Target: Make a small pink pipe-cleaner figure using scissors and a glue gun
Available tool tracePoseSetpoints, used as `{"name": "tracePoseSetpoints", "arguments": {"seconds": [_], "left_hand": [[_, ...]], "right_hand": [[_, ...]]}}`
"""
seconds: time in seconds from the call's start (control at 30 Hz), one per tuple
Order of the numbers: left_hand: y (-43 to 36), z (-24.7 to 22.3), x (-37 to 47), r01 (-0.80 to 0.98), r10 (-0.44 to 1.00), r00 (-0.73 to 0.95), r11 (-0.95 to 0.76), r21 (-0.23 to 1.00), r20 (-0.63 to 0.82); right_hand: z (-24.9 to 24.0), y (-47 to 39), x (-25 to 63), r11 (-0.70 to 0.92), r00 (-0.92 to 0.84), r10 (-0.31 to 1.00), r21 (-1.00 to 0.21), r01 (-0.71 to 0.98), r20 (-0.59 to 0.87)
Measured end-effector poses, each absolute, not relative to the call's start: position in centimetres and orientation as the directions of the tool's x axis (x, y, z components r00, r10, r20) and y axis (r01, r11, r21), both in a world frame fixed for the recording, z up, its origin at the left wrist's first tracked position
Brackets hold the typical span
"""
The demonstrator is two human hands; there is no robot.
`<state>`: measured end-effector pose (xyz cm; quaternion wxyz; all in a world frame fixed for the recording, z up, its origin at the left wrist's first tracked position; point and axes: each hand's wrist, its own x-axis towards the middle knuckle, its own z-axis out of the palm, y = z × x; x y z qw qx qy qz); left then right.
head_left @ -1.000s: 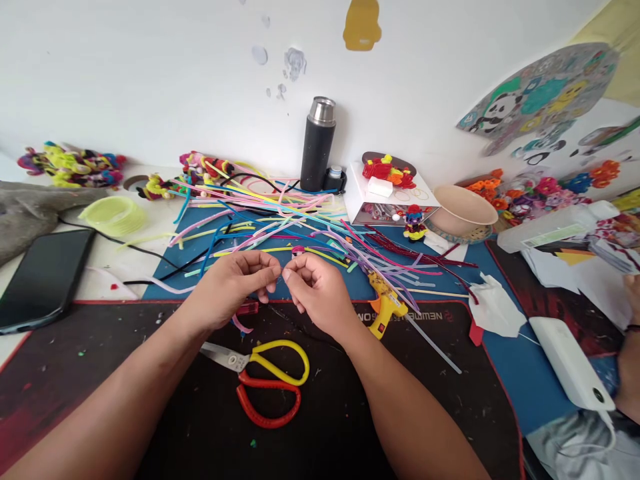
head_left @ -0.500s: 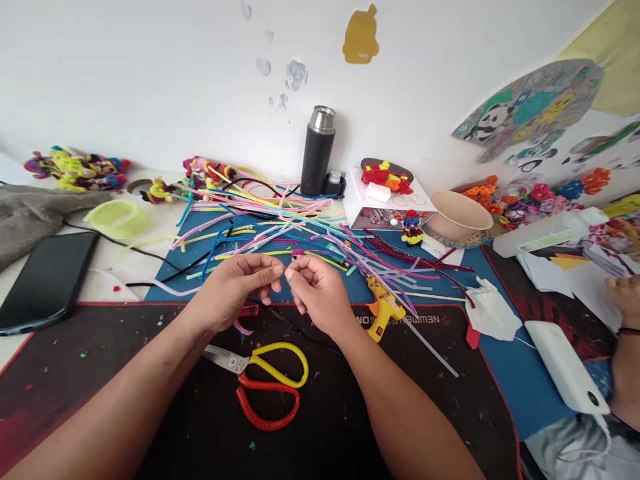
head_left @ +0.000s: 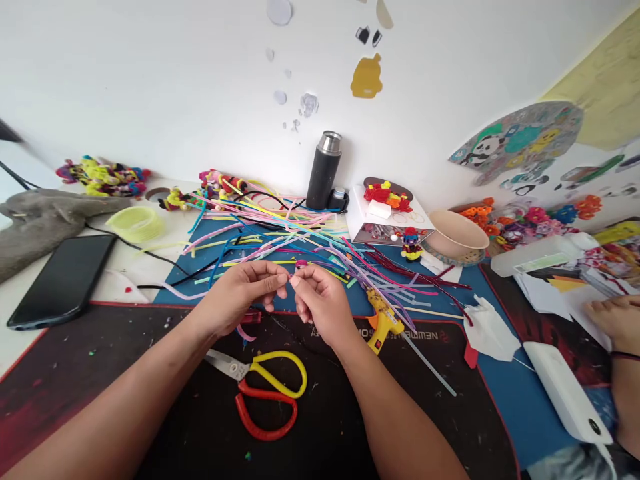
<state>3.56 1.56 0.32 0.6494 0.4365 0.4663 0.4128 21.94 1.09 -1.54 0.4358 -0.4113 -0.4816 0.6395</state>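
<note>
My left hand [head_left: 247, 293] and my right hand [head_left: 323, 303] meet fingertip to fingertip above the mat's far edge. Each has thumb and forefinger pinched together; whatever lies between the tips is too small to make out. Just behind my right fingers shows a small pink and dark piece [head_left: 301, 265]. Beneath my wrists rest scissors [head_left: 270, 380] with one yellow and one red handle. A yellow glue gun [head_left: 384, 323], a glue stick in its back, lies right of my right hand. Colourful pipe cleaners [head_left: 270, 230] spread out beyond both hands.
A black flask [head_left: 324, 170] stands near the wall, left of a white box [head_left: 360, 220]. A small pipe-cleaner doll [head_left: 411, 245] stands before a beige bowl [head_left: 457, 233]. At left lies a phone [head_left: 60, 280]. At right are a white power bank [head_left: 567, 390] and another person's hand [head_left: 613, 320].
The view has tilted up slightly, so the scene sits lower and more wall shows. My hands keep the same fingertip pinch. The other person's hand has shifted left over the papers.
</note>
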Motion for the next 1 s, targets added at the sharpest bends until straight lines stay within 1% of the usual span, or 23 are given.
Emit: {"name": "tracePoseSetpoints", "arguments": {"seconds": [0.17, 0.33, 0.5, 0.63, 1.0], "left_hand": [[1.6, 0.1, 3.3, -0.100, 0.945, 0.239, 0.251, 0.963, -0.222], [1.7, -0.2, 2.9, -0.024, 0.945, 0.254, 0.222, 0.975, -0.209], [1.7, 0.3, 2.8, 0.071, 0.949, 0.237, 0.198, 0.978, -0.209], [1.7, 0.7, 2.7, 0.138, 0.954, 0.214, 0.184, 0.973, -0.211], [1.8, 0.1, 2.0, 0.119, 0.933, 0.276, 0.206, 0.971, -0.232]], "right_hand": [[-1.5, 1.0, 21.9, -0.159, -0.307, 0.945, -0.977, -0.141, -0.109], [-1.5, 1.0, 21.9, -0.157, -0.317, 0.941, -0.982, -0.107, -0.116], [-1.4, 1.0, 21.8, -0.161, -0.348, 0.929, -0.983, -0.088, -0.121], [-1.4, 1.1, 21.8, -0.153, -0.337, 0.934, -0.986, -0.071, -0.121], [-1.4, 1.0, 21.9, -0.140, -0.334, 0.936, -0.989, -0.056, -0.114]]}}
